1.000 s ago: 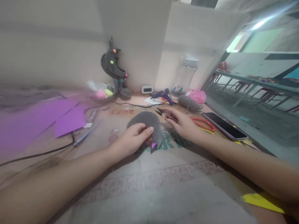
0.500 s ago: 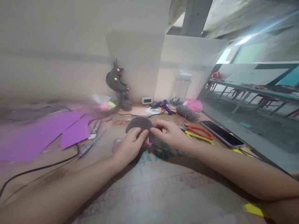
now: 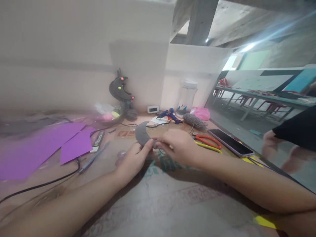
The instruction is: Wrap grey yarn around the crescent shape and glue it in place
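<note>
A grey crescent moon shape, its surface seemingly wound in yarn, is held up over the middle of the table. My left hand grips its lower part, thumb on the near side. At the lower tip, the fingers of my right hand are pinched together on the crescent's end; whether they also hold a strand of yarn is too small to tell. Behind the hands lies a skein of grey yarn. A blue glue gun rests on a white scrap beside it.
Pliers with red and yellow handles and a phone lie to the right. Purple sheets, a cutter and a black cable are at left. A dark crescent ornament, clock and bottle stand behind. A person is at right.
The grey piece has turned, so its crescent outline now shows. My right hand has turned, its fingers now at the lower tip. A person has come into view at the right.
</note>
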`<state>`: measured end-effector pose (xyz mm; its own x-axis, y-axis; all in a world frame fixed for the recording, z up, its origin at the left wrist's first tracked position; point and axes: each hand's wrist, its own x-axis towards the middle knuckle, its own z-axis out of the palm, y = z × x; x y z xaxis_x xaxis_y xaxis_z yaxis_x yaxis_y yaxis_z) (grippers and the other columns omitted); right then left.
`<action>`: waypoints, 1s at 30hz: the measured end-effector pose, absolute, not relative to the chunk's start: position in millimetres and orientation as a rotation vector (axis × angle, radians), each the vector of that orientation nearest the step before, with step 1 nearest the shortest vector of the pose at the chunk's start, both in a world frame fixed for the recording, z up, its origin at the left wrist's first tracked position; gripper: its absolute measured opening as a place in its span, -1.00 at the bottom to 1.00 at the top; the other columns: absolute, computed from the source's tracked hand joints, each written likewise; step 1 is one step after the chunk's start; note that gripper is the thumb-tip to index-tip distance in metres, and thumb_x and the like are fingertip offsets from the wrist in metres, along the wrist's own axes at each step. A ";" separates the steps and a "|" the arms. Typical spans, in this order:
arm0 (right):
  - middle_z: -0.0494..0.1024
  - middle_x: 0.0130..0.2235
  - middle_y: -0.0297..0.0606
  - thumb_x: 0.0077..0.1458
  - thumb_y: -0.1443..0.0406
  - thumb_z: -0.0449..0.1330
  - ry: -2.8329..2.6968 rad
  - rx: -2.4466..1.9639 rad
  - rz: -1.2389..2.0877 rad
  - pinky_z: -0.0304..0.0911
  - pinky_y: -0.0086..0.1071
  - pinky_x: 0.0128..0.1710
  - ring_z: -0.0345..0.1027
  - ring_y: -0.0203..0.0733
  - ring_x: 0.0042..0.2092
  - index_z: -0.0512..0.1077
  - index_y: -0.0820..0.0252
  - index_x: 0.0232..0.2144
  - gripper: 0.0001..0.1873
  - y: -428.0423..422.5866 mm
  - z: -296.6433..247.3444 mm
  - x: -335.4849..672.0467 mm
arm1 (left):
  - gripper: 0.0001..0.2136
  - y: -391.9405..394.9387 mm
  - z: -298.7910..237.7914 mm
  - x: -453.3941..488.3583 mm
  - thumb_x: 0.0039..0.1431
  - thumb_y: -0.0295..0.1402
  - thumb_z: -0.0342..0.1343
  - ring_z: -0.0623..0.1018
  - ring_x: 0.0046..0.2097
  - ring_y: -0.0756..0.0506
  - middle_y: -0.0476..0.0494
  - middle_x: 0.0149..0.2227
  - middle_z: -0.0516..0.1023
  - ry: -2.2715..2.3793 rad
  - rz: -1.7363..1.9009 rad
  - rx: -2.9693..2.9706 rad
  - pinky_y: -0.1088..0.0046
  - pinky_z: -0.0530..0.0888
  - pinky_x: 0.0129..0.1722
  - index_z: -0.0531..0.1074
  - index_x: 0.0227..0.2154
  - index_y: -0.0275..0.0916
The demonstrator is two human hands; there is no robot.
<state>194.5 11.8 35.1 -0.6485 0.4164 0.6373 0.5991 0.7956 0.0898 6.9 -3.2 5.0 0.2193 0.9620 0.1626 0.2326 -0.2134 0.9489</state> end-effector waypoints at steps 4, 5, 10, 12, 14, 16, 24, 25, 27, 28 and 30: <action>0.58 -0.29 -0.21 0.24 0.21 0.09 -2.063 -1.340 -0.127 0.20 -0.36 -0.27 0.39 -0.20 -0.28 0.47 0.21 -0.30 -0.78 56.7 51.0 227.3 | -0.59 9.0 -6.2 7.5 0.18 0.02 0.03 0.45 -0.43 -0.05 -0.08 -0.46 0.51 1.088 1.030 1.505 0.45 0.38 -0.37 0.43 -0.44 -0.28; 0.58 -0.22 -0.17 0.24 0.22 0.09 -2.028 -1.395 -0.103 0.23 -0.35 -0.25 0.40 -0.18 -0.24 0.46 0.23 -0.22 -0.79 72.5 51.9 236.5 | -0.59 11.4 -8.4 7.4 0.18 0.01 0.04 0.44 -0.45 -0.03 -0.07 -0.47 0.50 1.055 1.029 1.489 0.46 0.37 -0.39 0.44 -0.42 -0.29; 0.51 -0.05 -0.10 0.22 0.23 0.18 -1.981 -1.626 0.113 0.36 -0.24 -0.12 0.43 -0.16 -0.12 0.38 0.30 -0.01 -0.67 143.2 35.0 265.7 | -0.64 16.2 -13.3 7.1 0.17 -0.04 0.09 0.40 -0.46 0.01 -0.03 -0.49 0.45 0.996 1.043 1.497 0.49 0.34 -0.40 0.39 -0.47 -0.29; 0.46 -0.02 -0.15 0.24 0.19 0.16 -1.986 -1.687 0.190 0.39 -0.15 -0.09 0.42 -0.14 -0.08 0.37 0.25 0.00 -0.66 161.3 25.2 266.4 | -0.65 17.4 -15.0 6.8 0.18 -0.06 0.09 0.38 -0.46 0.01 0.00 -0.51 0.41 1.022 1.064 1.513 0.49 0.32 -0.41 0.35 -0.48 -0.27; 0.44 0.02 -0.15 0.25 0.18 0.16 -1.966 -1.745 0.244 0.39 -0.12 -0.07 0.40 -0.12 -0.05 0.36 0.24 0.02 -0.65 173.8 17.3 262.3 | -0.63 19.4 -17.4 6.2 0.19 -0.05 0.06 0.34 -0.48 0.01 0.03 -0.56 0.36 1.061 1.069 1.572 0.48 0.29 -0.42 0.30 -0.53 -0.26; 0.43 0.03 -0.14 0.25 0.19 0.16 -1.925 -1.789 0.279 0.38 -0.12 -0.06 0.40 -0.11 -0.03 0.36 0.24 0.03 -0.64 181.5 12.4 256.0 | -0.63 21.6 -19.6 5.8 0.20 -0.04 0.05 0.33 -0.49 0.00 0.05 -0.58 0.34 1.079 1.076 1.590 0.48 0.26 -0.45 0.28 -0.53 -0.24; 0.51 -0.12 -0.18 0.26 0.19 0.15 -1.739 -1.690 0.473 0.43 -0.26 -0.20 0.45 -0.22 -0.20 0.40 0.28 -0.06 -0.70 149.9 34.3 243.0 | -0.66 19.0 -18.1 5.7 0.18 -0.07 0.05 0.32 -0.52 0.01 0.05 -0.59 0.35 1.058 1.100 1.543 0.50 0.24 -0.49 0.27 -0.52 -0.23; 0.55 -0.20 -0.16 0.25 0.20 0.16 -1.727 -1.642 0.503 0.44 -0.32 -0.26 0.47 -0.24 -0.28 0.43 0.31 -0.13 -0.73 137.7 40.0 243.3 | -0.67 17.9 -17.3 5.6 0.17 -0.07 0.06 0.32 -0.52 0.02 0.05 -0.59 0.35 1.070 1.106 1.540 0.51 0.23 -0.50 0.27 -0.52 -0.23; 0.59 -0.28 -0.13 0.21 0.23 0.18 -1.704 -1.559 0.558 0.44 -0.38 -0.31 0.48 -0.25 -0.35 0.46 0.31 -0.24 -0.78 109.9 49.3 245.0 | -0.70 16.4 -15.1 6.0 0.16 -0.09 0.09 0.33 -0.52 0.02 0.06 -0.59 0.36 1.073 1.116 1.527 0.52 0.24 -0.51 0.29 -0.48 -0.24; 0.60 -0.26 -0.10 0.21 0.23 0.18 -1.697 -1.518 0.582 0.44 -0.40 -0.31 0.49 -0.24 -0.34 0.47 0.30 -0.27 -0.79 95.2 52.0 246.2 | -0.71 15.8 -13.7 6.4 0.13 -0.10 0.12 0.32 -0.53 0.02 0.07 -0.59 0.35 1.070 1.114 1.517 0.53 0.24 -0.52 0.30 -0.45 -0.24; 0.61 -0.16 -0.12 0.17 0.22 0.20 -1.696 -1.435 0.625 0.45 -0.40 -0.24 0.52 -0.22 -0.25 0.46 0.24 -0.20 -0.80 66.5 52.4 249.0 | -0.74 15.3 -10.7 7.6 0.11 -0.14 0.13 0.33 -0.53 0.02 0.08 -0.58 0.36 1.059 1.116 1.499 0.53 0.25 -0.52 0.33 -0.42 -0.24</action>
<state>249.0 66.5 52.4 -0.0254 0.9647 0.2622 0.5635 0.2305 -0.7933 7.6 15.3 -10.7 0.2073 0.9672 0.1471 0.0967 -0.1699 0.9807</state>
